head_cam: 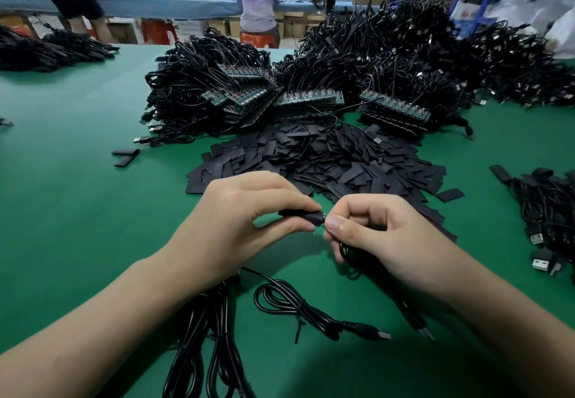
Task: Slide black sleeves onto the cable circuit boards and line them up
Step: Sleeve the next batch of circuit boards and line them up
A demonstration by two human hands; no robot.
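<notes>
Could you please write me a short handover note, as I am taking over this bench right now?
Left hand pinches one black sleeve.
Right hand pinches the cable's board end at the sleeve's mouth; the board is mostly hidden.
Sleeve pile lies just beyond the hands; board stacks with cables sit behind it.
Done: a bundle of cables at the right, some seemingly sleeved.
Left: push this sleeve on, line it up, then work through the stacks.

Sleeve pile (pixel 326 161) mid-table (pixel 77 210), cable heaps (pixel 311 86) behind — coiled cables (pixel 289 304) nearest, finished bundle (pixel 550 214) right
</notes>
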